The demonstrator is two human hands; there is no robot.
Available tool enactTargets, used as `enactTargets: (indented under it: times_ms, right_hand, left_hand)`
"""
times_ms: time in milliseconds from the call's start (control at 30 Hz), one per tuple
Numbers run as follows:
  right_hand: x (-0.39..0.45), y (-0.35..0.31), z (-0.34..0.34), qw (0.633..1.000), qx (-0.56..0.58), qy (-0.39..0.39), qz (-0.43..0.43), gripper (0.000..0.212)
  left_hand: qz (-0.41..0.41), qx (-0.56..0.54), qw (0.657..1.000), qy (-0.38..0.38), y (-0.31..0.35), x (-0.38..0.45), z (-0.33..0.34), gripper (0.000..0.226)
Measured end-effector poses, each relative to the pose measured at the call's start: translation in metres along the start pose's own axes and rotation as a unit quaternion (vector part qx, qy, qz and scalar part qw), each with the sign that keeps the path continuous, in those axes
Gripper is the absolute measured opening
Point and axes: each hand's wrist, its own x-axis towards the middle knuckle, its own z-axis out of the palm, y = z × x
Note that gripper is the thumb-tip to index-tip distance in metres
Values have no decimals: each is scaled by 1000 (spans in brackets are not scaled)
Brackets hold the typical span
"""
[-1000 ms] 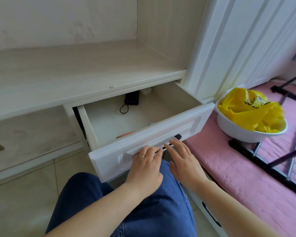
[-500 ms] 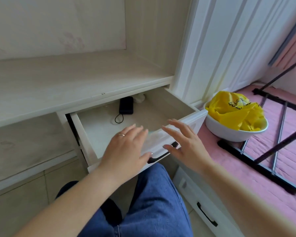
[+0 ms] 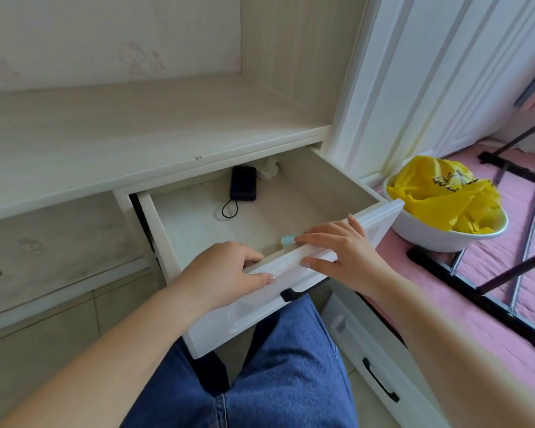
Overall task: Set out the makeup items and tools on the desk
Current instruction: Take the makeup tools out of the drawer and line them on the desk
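Retrieval step: left hand (image 3: 226, 270) is curling over the drawer (image 3: 291, 273) front; right hand (image 3: 343, 251) is touching a small teal tube (image 3: 288, 240), grasp unclear. Next: lift onto desk (image 3: 121, 134).

- Left hand (image 3: 226, 273): palm down, fingers curled over an edge and hidden past it, thumb flat along the near face. Forearm comes in from lower left.
- Right hand (image 3: 343, 251): palm down, fingers (image 3: 318, 235) straight and reaching left, thumb spread below them. Whether the tips pinch anything can't be told.
- Right forearm enters from lower right; both wrists roughly level.
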Motion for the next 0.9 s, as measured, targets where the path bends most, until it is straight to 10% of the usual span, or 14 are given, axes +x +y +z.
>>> enactTargets:
  times_ms: [633,900]
  right_hand:
    - [13,0,-39,993,64,-73,68,46]
    - [102,30,0,890,-157,-421,76,55]
  left_hand:
    - [-22,55,997,-49,-22,39,-14,44]
    - [-43,265,947,-177,-43,99,21,53]
